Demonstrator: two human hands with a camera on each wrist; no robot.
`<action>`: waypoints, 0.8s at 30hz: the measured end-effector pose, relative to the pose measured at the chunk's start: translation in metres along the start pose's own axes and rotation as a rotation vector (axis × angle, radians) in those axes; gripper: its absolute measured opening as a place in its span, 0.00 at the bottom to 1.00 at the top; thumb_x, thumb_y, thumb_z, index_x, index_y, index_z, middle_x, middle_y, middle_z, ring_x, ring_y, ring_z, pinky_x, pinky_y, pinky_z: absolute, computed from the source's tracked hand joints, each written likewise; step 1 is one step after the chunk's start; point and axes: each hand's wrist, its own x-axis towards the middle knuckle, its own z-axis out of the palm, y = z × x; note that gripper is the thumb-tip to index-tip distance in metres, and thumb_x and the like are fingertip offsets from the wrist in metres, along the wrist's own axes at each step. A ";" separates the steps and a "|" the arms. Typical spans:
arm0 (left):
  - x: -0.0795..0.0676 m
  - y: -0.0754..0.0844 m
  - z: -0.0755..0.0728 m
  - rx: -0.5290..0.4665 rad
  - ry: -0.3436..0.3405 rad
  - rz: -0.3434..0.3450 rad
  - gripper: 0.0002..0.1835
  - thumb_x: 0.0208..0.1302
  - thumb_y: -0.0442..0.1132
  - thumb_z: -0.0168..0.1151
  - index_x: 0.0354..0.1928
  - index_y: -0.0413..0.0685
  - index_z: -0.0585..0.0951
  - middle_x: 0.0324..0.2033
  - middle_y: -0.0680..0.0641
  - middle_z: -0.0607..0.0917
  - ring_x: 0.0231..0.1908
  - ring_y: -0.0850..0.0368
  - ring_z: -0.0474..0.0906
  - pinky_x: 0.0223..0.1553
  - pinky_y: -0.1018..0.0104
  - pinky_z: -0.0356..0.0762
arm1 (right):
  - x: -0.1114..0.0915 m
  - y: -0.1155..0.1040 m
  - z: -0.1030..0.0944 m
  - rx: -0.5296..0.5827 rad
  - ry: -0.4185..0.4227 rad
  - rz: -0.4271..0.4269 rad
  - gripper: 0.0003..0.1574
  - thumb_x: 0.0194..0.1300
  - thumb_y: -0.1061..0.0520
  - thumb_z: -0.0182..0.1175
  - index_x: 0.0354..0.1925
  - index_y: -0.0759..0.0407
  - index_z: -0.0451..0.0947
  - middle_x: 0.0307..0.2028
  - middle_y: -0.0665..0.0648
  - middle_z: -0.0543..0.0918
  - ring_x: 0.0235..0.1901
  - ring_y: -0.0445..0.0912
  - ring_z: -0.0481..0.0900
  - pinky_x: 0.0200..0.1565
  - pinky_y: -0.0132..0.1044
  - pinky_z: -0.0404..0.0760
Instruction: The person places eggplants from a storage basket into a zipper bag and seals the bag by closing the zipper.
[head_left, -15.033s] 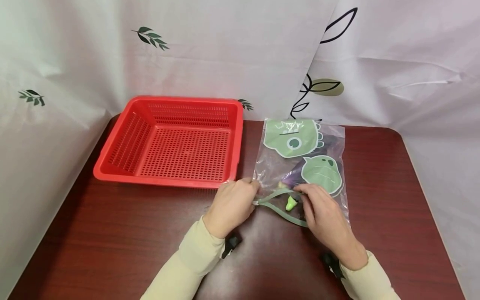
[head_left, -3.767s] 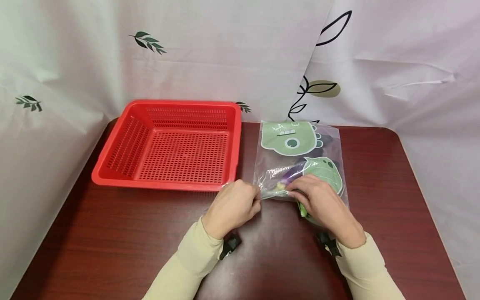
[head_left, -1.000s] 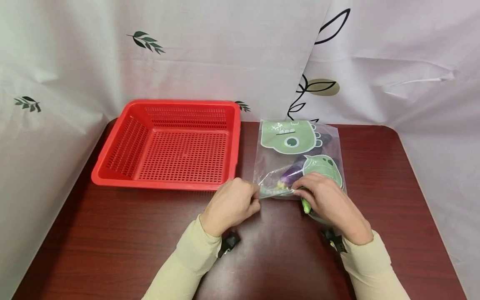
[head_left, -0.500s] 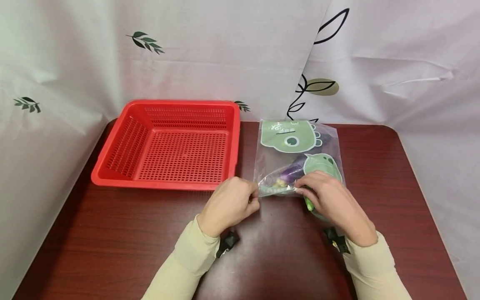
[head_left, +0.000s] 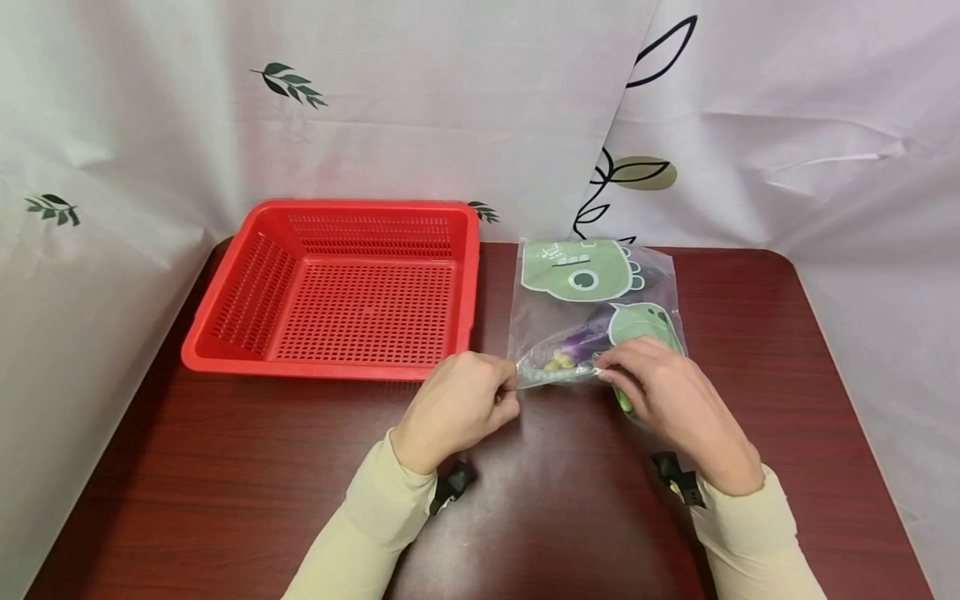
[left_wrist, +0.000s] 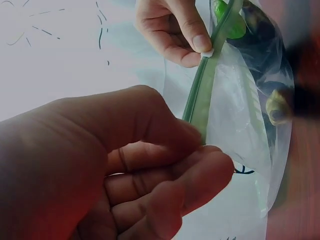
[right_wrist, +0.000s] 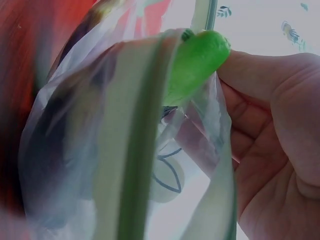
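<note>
A clear slider zip bag (head_left: 551, 321) printed with green cartoon shapes lies at the table's back right. Inside are dark purple eggplants (head_left: 581, 340), one with a pale yellowish stem end. My left hand (head_left: 461, 408) pinches the left end of the bag's green zip strip (left_wrist: 198, 95) between thumb and fingers. My right hand (head_left: 671, 400) pinches the white slider (left_wrist: 207, 53) farther along. Left of the slider the strip runs as one line; on its right, the mouth stands apart in the right wrist view. A bright green stem (right_wrist: 197, 65) pokes up there, beside my right thumb.
A red perforated plastic basket (head_left: 367, 312) with nothing in it stands to the left of the bag, near my left knuckles. The dark red wooden table (head_left: 247, 483) meets a hanging white leaf-print cloth (head_left: 405, 108) at the back.
The slider has gone rightward from beside my left hand 15 seconds ago, with my right hand on it lately. The left stretch of the mouth, then gaping, is closed. My left hand stays put.
</note>
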 end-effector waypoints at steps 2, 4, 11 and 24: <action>0.000 0.000 0.000 0.002 0.005 0.005 0.12 0.42 0.38 0.59 0.14 0.61 0.67 0.12 0.64 0.67 0.14 0.67 0.63 0.16 0.71 0.61 | 0.000 0.000 -0.001 0.004 0.012 -0.004 0.07 0.56 0.56 0.65 0.36 0.50 0.80 0.36 0.43 0.79 0.42 0.38 0.74 0.46 0.31 0.68; 0.000 0.000 -0.001 0.002 0.010 0.010 0.11 0.43 0.38 0.59 0.14 0.61 0.68 0.13 0.64 0.67 0.14 0.67 0.63 0.16 0.71 0.61 | 0.000 0.000 -0.003 0.007 0.024 -0.004 0.07 0.56 0.56 0.65 0.36 0.50 0.80 0.36 0.44 0.79 0.42 0.38 0.75 0.46 0.31 0.68; 0.000 -0.001 -0.003 -0.015 0.018 0.017 0.11 0.43 0.38 0.59 0.15 0.61 0.68 0.13 0.64 0.67 0.15 0.68 0.63 0.17 0.71 0.62 | -0.001 0.000 -0.006 0.006 0.044 -0.002 0.08 0.55 0.57 0.65 0.37 0.50 0.80 0.37 0.44 0.79 0.43 0.38 0.75 0.46 0.31 0.69; 0.001 -0.002 -0.005 -0.027 0.039 0.040 0.10 0.44 0.37 0.58 0.16 0.59 0.69 0.14 0.63 0.67 0.15 0.67 0.63 0.17 0.72 0.61 | -0.001 0.000 -0.011 -0.001 0.067 -0.008 0.10 0.54 0.59 0.66 0.37 0.51 0.80 0.36 0.44 0.79 0.42 0.39 0.74 0.45 0.31 0.68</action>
